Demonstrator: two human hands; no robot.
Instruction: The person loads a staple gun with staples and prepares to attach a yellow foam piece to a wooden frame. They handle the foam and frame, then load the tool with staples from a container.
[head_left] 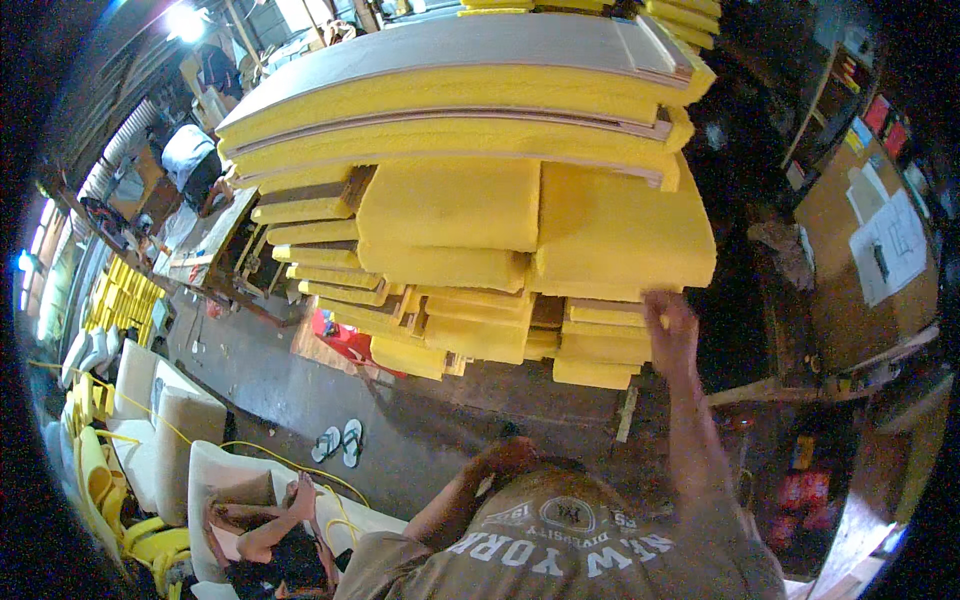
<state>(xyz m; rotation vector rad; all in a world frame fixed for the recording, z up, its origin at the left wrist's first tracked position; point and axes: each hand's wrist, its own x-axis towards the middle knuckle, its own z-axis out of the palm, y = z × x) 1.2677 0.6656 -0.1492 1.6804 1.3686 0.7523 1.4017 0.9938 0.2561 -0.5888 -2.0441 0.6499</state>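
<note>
Our right hand point(670, 335) touches the foam stack point(480, 200), its grip unclear, like our left hand's point(512, 455); tugging could topple overhanging slabs

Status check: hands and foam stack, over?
Right hand touching yellow foam stack, grip unclear. Left hand near chest, unclear too. Nothing between hand and stack.

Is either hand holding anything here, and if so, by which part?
The right hand touches the stacked yellow foam pad at its lower front edge; a closed grip cannot be told. The left hand holds nothing visible.

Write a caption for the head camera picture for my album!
Right hand touching a tall stack of yellow foam cushions in a cluttered workshop.
</note>
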